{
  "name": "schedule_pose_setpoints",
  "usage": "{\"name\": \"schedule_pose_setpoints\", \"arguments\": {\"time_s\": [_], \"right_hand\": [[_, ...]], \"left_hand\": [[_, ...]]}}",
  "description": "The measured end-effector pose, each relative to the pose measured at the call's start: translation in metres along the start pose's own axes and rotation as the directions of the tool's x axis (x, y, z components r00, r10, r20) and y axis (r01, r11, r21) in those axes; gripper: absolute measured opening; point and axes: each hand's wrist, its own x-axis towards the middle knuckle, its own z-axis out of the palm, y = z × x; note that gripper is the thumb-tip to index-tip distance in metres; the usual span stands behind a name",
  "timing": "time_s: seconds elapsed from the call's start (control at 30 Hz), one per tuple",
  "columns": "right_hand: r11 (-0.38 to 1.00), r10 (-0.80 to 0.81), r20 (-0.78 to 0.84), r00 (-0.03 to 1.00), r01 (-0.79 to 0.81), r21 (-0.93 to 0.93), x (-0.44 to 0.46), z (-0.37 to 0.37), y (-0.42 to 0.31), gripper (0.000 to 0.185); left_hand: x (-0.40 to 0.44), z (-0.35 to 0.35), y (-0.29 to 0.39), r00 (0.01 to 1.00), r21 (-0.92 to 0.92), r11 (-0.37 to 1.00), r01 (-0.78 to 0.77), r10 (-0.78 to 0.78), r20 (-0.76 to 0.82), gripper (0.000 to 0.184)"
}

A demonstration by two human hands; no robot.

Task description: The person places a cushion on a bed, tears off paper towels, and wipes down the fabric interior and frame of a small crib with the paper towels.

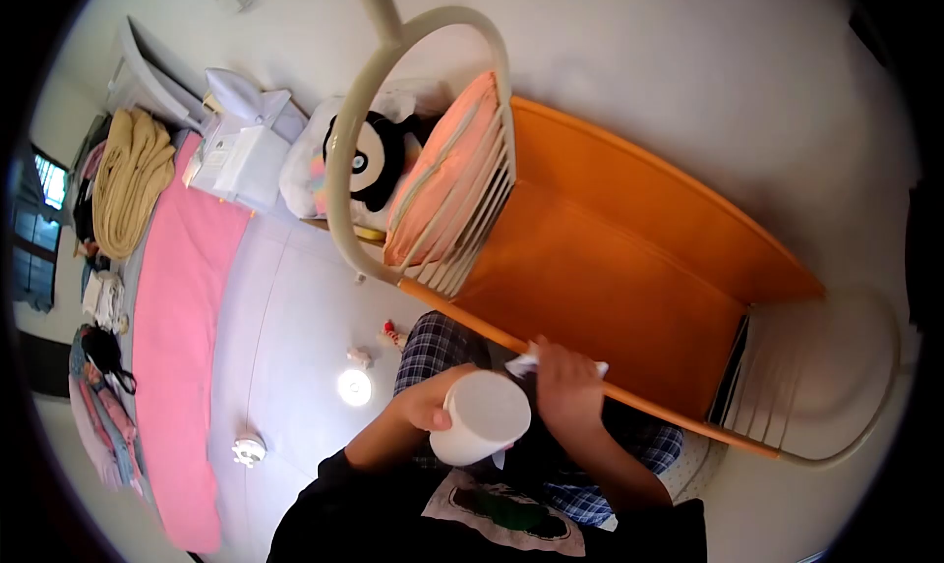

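Note:
My left hand [429, 407] is wrapped round a white cylindrical container [492, 407], tilted in front of my chest; its flat round end faces the camera. My right hand [568, 394] is closed on a crumpled white tissue [523, 365], with bits of it showing on both sides of the fingers. That hand is at the near edge of an orange crib-like bed [610, 268], and the tissue appears to touch the rim. Rounded cream tubes with thin bars [480, 229] form the ends of the bed.
An orange cushion [447, 170] and a panda plush [372, 160] sit beyond the barred end. Left of them are white boxes [236, 160], a pink bed cover [182, 337] and a folded tan blanket [130, 179]. Small toys [248, 451] lie on the pale floor.

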Motion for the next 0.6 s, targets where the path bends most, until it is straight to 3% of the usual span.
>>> {"name": "schedule_pose_setpoints", "arguments": {"time_s": [0.03, 0.1, 0.17, 0.23, 0.3, 0.33, 0.37, 0.4, 0.43, 0.5, 0.53, 0.6], "right_hand": [[1.0, 0.022, -0.008, 1.0, -0.022, -0.016, -0.01, -0.008, 0.01, 0.028], [0.996, 0.092, -0.057, 0.994, -0.093, -0.001, -0.035, -0.035, 0.024, 0.028], [0.97, 0.223, 0.097, 0.97, -0.231, 0.082, -0.051, -0.062, 0.036, 0.032], [0.958, 0.231, 0.093, 0.969, -0.243, 0.154, -0.069, -0.066, 0.048, 0.031], [0.978, 0.195, 0.011, 0.981, -0.195, 0.071, -0.072, -0.057, 0.051, 0.026], [0.976, 0.195, 0.079, 0.978, -0.201, 0.079, -0.074, -0.057, 0.055, 0.025], [0.974, 0.19, 0.148, 0.971, -0.205, 0.096, -0.077, -0.056, 0.06, 0.024], [0.976, 0.179, 0.07, 0.981, -0.186, 0.109, -0.078, -0.054, 0.064, 0.023], [0.965, 0.201, 0.146, 0.969, -0.221, 0.141, -0.079, -0.056, 0.066, 0.024], [0.931, 0.288, -0.036, 0.957, -0.272, 0.242, -0.083, -0.063, 0.074, 0.025], [0.878, 0.353, -0.081, 0.932, -0.299, 0.375, -0.09, -0.072, 0.08, 0.026], [0.757, 0.595, -0.135, 0.792, -0.496, 0.425, -0.11, -0.104, 0.09, 0.024]], "left_hand": [[0.01, 0.004, 0.0, 0.999, -0.094, 0.996, -0.009, 0.005, -0.041, 0.08], [0.027, 0.015, 0.001, 0.961, 0.041, 0.999, 0.012, 0.0, -0.276, 0.086], [0.057, 0.014, -0.005, 0.917, 0.158, 0.981, 0.111, -0.04, -0.396, 0.092], [0.088, 0.0, -0.015, 0.95, 0.072, 0.981, 0.182, -0.157, -0.271, 0.077], [0.115, -0.004, -0.028, 0.924, 0.264, 0.896, 0.358, -0.298, -0.242, 0.072], [0.127, 0.003, -0.033, 0.916, 0.371, 0.839, 0.398, -0.34, -0.215, 0.068], [0.136, 0.001, -0.043, 0.915, 0.357, 0.843, 0.403, -0.366, -0.167, 0.068], [0.141, 0.0, -0.047, 0.884, 0.352, 0.812, 0.465, -0.446, -0.139, 0.068], [0.142, -0.008, -0.053, 0.853, 0.357, 0.781, 0.513, -0.511, -0.108, 0.067], [0.146, -0.006, -0.058, 0.845, 0.053, 0.843, 0.535, -0.535, -0.015, 0.068], [0.144, -0.005, -0.065, 0.832, 0.1, 0.826, 0.554, -0.551, -0.063, 0.077], [0.141, -0.005, -0.072, 0.818, 0.152, 0.804, 0.574, -0.569, -0.082, 0.085]]}}
